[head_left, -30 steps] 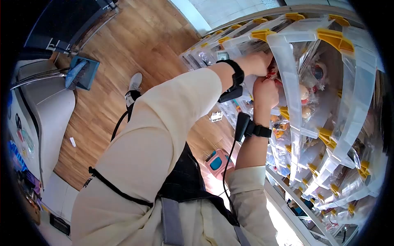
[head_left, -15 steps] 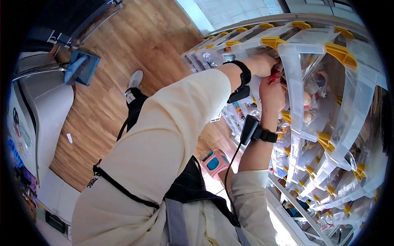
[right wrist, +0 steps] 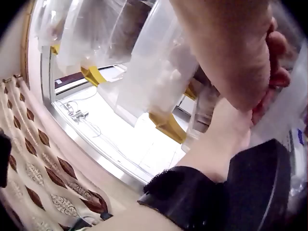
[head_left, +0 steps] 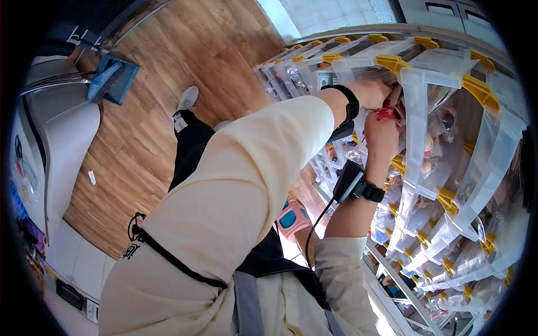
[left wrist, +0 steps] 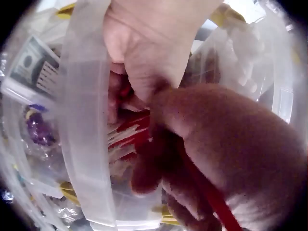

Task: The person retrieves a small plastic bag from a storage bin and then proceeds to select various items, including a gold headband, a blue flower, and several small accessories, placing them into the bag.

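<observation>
My left hand (head_left: 376,93) and right hand (head_left: 381,136) meet at the front of a clear plastic bin (head_left: 414,120). Between their curled fingers is a small red item (head_left: 386,113). Seen from the left wrist, this red item (left wrist: 139,137) has pale stripes, and a red strip (left wrist: 216,202) runs down beside the nearer hand's fingers. In the right wrist view one hand covers much of the other, and only a bit of red shows at the fingertips. What the item is cannot be told.
Stacked clear bins with yellow clips (head_left: 479,92) hold bagged goods around the hands. A pink and blue stool (head_left: 292,219) stands on the wooden floor (head_left: 140,140). A blue dustpan (head_left: 120,81) lies to the left, and a patterned curtain (right wrist: 38,178) hangs beside the shelf.
The head view has shifted, so hands and bins sit lower and further right in it. Both hands stay together at the bin front, and a second shoe has come into view.
</observation>
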